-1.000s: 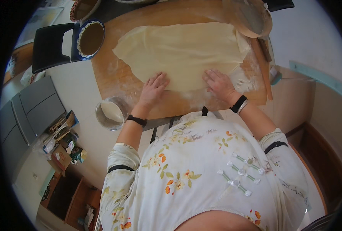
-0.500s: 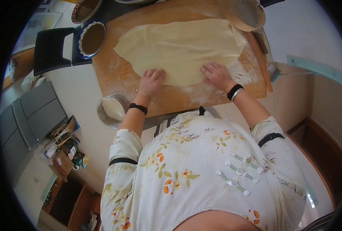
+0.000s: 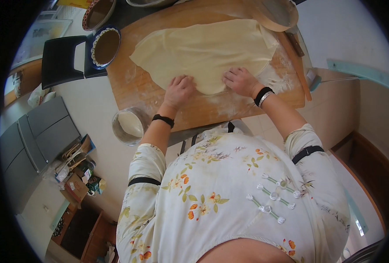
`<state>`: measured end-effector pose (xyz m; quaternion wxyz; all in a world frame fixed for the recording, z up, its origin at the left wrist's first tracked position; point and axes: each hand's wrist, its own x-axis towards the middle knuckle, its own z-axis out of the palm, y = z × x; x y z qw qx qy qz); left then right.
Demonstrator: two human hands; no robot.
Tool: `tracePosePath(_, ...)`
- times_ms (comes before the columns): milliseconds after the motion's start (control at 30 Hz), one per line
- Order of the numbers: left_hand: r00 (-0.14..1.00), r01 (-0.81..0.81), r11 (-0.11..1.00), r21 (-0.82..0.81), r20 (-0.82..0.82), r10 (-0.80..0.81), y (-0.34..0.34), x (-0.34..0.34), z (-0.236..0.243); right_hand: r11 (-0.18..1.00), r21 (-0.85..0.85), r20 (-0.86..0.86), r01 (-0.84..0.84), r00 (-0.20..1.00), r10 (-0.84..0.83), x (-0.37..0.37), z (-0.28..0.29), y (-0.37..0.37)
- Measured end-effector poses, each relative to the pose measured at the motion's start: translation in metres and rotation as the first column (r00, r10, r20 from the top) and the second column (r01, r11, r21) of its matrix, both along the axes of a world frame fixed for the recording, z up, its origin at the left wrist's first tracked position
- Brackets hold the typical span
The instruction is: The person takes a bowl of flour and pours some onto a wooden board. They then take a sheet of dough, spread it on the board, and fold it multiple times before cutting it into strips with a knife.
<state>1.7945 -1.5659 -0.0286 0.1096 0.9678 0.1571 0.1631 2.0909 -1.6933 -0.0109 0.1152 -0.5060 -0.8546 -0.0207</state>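
A large thin sheet of pale dough [image 3: 203,50] lies on a floury wooden board [image 3: 190,111], its far edge slightly wavy. My left hand [image 3: 179,91] is at the dough's near edge, fingers bent and gripping it. To its right, my right hand [image 3: 241,82] has its curled fingers on the same edge, pinching the dough. A round container of white flour [image 3: 127,123] stands by the board's near left corner, left of my left forearm.
A blue-rimmed bowl [image 3: 105,46] and a patterned bowl [image 3: 98,14] sit at upper left, beside a black chair [image 3: 58,65]. A round sieve [image 3: 273,13] lies at the far right corner, near a dark-handled tool [image 3: 296,44] and a wooden stick [image 3: 304,87] along the board's right side.
My hands have drawn closer together along the near edge and shifted slightly away from me, their fingers more curled. The dough appears slightly higher in the picture.
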Motion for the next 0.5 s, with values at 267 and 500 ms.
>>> tracePosePath(267,0.905,-0.417,0.849,-0.325,-0.057,0.422,0.007,0.025,0.008,0.902,-0.271,-0.205,0.335,0.896,-0.394,-0.012,0.004,0.019)
tracePosePath(500,0.945,-0.312,0.888,-0.337,-0.010,0.328,0.014,-0.001,0.000,0.919,-0.279,-0.410,0.279,0.831,-0.376,-0.003,-0.005,0.005)
